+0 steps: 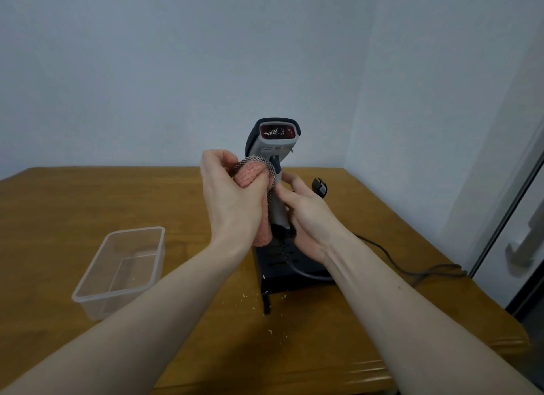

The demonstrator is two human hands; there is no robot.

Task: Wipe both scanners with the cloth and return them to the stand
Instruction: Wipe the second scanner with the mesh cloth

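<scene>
We hold the scanner (pixel 275 147) upright between our hands, its red window facing us and speckled with pale bits. Our right hand (pixel 306 215) curls round the grey handle from the right side. Our left hand (pixel 235 194) grips the bunched pink cloth (pixel 250 175), pressing it against the handle just below the head. Under both hands sits the black stand (pixel 282 265) on the wooden counter (pixel 59 212), with a cable (pixel 391 262) trailing off past our right wrist. Left of our left arm lies a clear plastic box (pixel 123 268). A second scanner (pixel 320 186) peeks out beyond our right fingers. Crumbs (pixel 269 331) dot the counter between our forearms.
</scene>
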